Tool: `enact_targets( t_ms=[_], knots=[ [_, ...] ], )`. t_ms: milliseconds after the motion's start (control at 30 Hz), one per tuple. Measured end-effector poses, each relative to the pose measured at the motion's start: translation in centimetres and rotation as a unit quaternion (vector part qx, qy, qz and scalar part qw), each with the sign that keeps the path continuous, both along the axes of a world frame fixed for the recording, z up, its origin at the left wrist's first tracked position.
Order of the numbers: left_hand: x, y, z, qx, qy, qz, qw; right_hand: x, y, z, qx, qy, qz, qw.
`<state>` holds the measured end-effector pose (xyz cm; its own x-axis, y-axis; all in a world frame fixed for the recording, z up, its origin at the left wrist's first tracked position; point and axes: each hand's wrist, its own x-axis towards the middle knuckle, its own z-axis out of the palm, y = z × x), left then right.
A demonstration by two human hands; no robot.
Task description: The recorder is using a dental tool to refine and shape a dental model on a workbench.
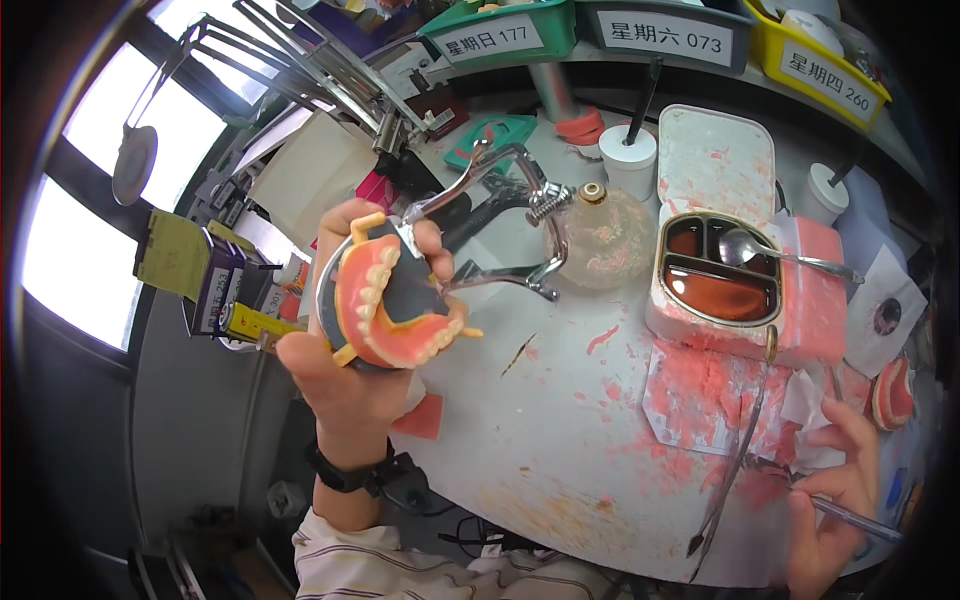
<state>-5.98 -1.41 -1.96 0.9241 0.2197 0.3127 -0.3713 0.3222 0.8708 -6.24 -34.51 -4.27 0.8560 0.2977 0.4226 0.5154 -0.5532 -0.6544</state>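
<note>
My left hand (345,390) is raised over the left of the table, its fingers wrapped round a metal dental articulator (545,195). Mounted on it is a pink wax denture (362,305) with a row of cream teeth, the teeth turned toward the right. Yellowish wax rods stick out from its edges. Low at the right, my right hand (838,500) closes on a slim metal wax carving tool (855,518), whose tip is over wax scraps. Beside that hand, long thin metal instruments (735,460) lie across a wax-smeared paper (690,395).
A wax heating pot (660,310) holds dark red melted wax, with a spoon (742,248) resting across it. Behind the articulator stands a round glass burner (605,240). White lidded cups (628,160), labelled bins (500,35) and a pink-and-white dental model (893,395) surround the work area.
</note>
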Motion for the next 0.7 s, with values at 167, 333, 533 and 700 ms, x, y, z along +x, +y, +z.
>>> enact_targets(
  t_ms=[167, 333, 533, 700],
  knots=[
    [6.4, 1.4, 2.2, 0.576, -0.088, 0.137, 0.801, -0.4, -0.6, 0.5, 0.023, 0.066, 0.071, 0.995],
    [10.7, 0.2, 1.2, 0.633, -0.026, 0.084, 0.769, 0.5, -0.4, 0.8, 0.007, -0.001, 0.092, 0.996],
    [13.0, 0.3, -0.3, 0.678, -0.124, 0.093, 0.719, 1.0, -0.3, 0.2, 0.033, 0.000, 0.107, 0.994],
    [13.5, -0.1, -0.1, 0.689, -0.144, 0.097, 0.703, 1.4, 0.2, 1.1, -0.029, 0.028, 0.109, 0.993]
  ],
)
